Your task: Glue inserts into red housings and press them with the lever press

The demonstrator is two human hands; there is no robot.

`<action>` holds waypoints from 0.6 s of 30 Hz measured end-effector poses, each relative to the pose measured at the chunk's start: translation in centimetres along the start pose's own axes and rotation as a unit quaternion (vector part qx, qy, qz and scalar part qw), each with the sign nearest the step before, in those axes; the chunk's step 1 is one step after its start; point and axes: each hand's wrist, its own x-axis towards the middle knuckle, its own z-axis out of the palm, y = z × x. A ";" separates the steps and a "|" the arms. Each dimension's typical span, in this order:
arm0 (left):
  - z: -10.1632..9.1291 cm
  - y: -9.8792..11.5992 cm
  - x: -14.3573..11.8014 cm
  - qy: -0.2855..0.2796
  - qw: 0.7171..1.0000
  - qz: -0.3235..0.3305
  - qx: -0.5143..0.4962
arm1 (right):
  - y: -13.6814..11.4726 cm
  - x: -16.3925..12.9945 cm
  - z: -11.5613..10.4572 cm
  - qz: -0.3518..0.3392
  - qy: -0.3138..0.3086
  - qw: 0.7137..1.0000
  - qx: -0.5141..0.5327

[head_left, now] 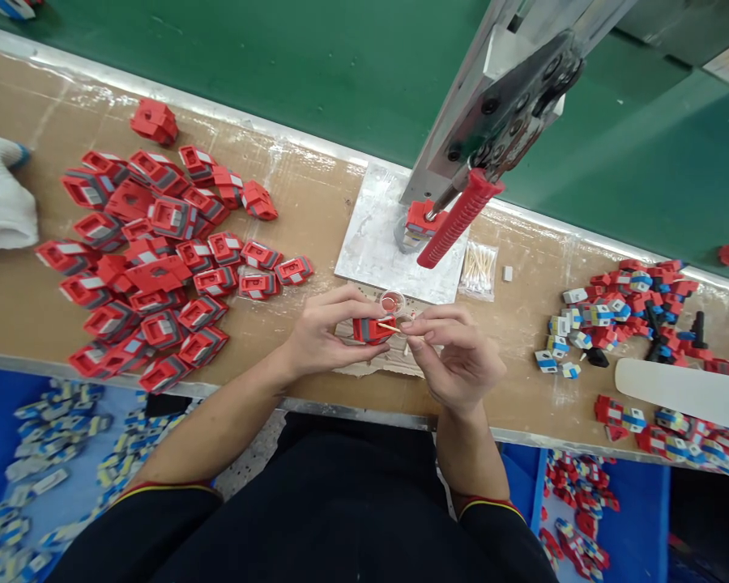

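A person is sitting at a brown workbench (316, 210), and both bare hands are meeting just in front of a small hand press (498, 105) with a red handle (458, 219). The left hand (321, 332) is pinching a small red and grey plastic part (370, 329) between thumb and curled fingers. The part is lying with its long axis running left to right, its open end pointing toward the right hand. The right hand (455, 356) is gripping a thin wooden stick (389, 327) between thumb and forefinger, fingers closed tight around it. The stick is lying nearly level, its tip pointing left and touching the part.

Just behind the part, between it and the press, a tiny clear cup (392, 302) is holding something red. To the right of the press base, a clear bag of cotton swabs (479, 269) is lying flat.

Both forearms are reaching forward from black sleeves, wrists bent inward so the hands are nearly touching.

Far left of the press, a big pile of red parts (158, 259) is spreading over the bench. Far right of it, a smaller heap of red, blue and white pieces (620, 312) is lying. Below the bench edge, blue bins (637, 502) are holding more small pieces. At the far left edge, a white-gloved hand (0, 202) of another person is resting on the bench.
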 end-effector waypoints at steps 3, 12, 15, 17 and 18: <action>-0.1 0.1 -0.1 0.004 1.000 -0.001 0.009 | 0.1 0.1 -0.1 -0.013 0.008 1.000 -0.023; -0.4 0.0 0.2 0.014 1.000 -0.007 0.006 | 0.4 0.1 -2.5 0.038 0.009 0.999 0.019; -0.3 -0.2 0.2 0.021 1.000 -0.014 -0.013 | 0.8 0.3 -4.1 0.051 -0.084 0.995 -0.007; -0.3 -0.3 0.2 0.017 1.000 -0.019 -0.018 | 1.3 0.4 -4.4 0.047 -0.165 0.984 -0.053; -0.4 -0.3 0.2 0.013 1.000 -0.021 -0.018 | 1.6 0.4 -4.2 0.040 -0.196 0.977 -0.076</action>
